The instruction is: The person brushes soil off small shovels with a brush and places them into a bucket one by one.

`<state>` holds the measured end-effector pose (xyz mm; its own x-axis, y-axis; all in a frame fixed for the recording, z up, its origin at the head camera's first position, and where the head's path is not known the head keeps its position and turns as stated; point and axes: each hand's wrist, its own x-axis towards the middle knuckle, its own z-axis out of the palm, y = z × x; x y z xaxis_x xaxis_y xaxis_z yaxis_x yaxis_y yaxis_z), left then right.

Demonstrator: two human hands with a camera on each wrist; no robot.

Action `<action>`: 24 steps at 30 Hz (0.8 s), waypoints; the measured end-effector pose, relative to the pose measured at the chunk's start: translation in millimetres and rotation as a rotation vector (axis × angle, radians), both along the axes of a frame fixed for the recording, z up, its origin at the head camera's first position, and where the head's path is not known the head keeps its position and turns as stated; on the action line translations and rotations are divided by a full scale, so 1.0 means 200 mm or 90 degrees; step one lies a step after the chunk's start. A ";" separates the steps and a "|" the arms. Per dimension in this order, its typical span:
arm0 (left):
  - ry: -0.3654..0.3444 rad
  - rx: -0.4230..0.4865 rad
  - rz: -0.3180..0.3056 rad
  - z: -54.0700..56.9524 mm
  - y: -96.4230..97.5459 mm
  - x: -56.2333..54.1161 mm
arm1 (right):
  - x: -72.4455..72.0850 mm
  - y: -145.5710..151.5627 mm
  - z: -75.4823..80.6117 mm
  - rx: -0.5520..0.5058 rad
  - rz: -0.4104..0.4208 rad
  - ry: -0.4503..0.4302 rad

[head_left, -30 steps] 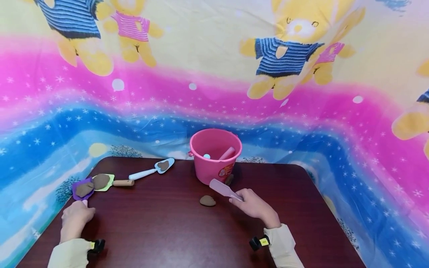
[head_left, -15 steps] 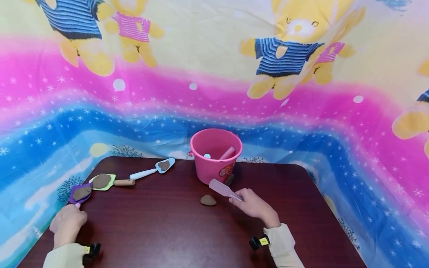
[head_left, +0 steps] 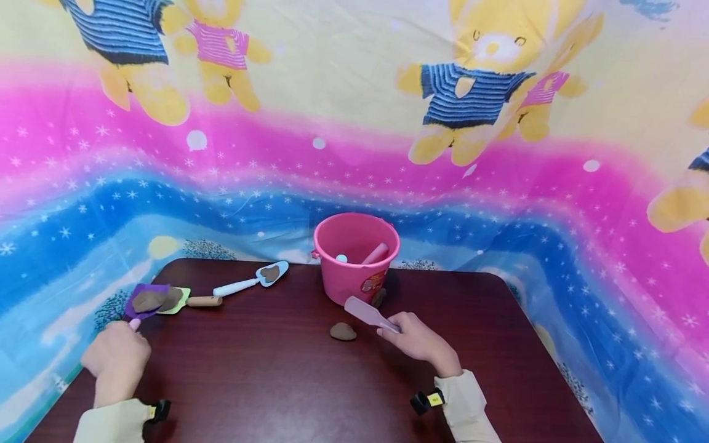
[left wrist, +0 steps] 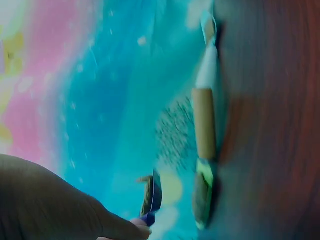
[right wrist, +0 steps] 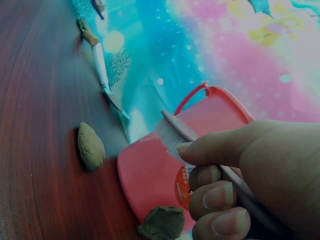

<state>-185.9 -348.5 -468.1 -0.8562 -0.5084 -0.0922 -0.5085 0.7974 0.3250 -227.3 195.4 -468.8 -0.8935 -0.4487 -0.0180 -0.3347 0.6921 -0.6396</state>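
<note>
The left hand (head_left: pixel 116 352) curls its fingers round the purple shovel (left wrist: pixel 157 191), the brown lump (head_left: pixel 148 301) just beyond them; a wrist tilt could drop it; the right hand (head_left: pixel 422 341) pinches the brush (head_left: pixel 367 312), the pink bucket (head_left: pixel 344 280) beyond its fingers; a careless swing could knock that.

Both hands (head_left: pixel 116 351) (head_left: pixel 419 338) are curled and well apart.
</note>
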 end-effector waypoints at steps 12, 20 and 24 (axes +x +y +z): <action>0.246 -0.071 -0.156 0.15 0.43 -0.03 | 0.01 0.00 0.04 -0.010 0.001 -0.006; 0.310 -0.109 -0.299 0.17 0.75 -0.02 | 0.05 -0.01 0.09 -0.039 0.005 -0.001; 0.294 -0.074 -0.374 0.17 0.88 0.00 | 0.07 -0.03 0.13 -0.059 0.007 0.007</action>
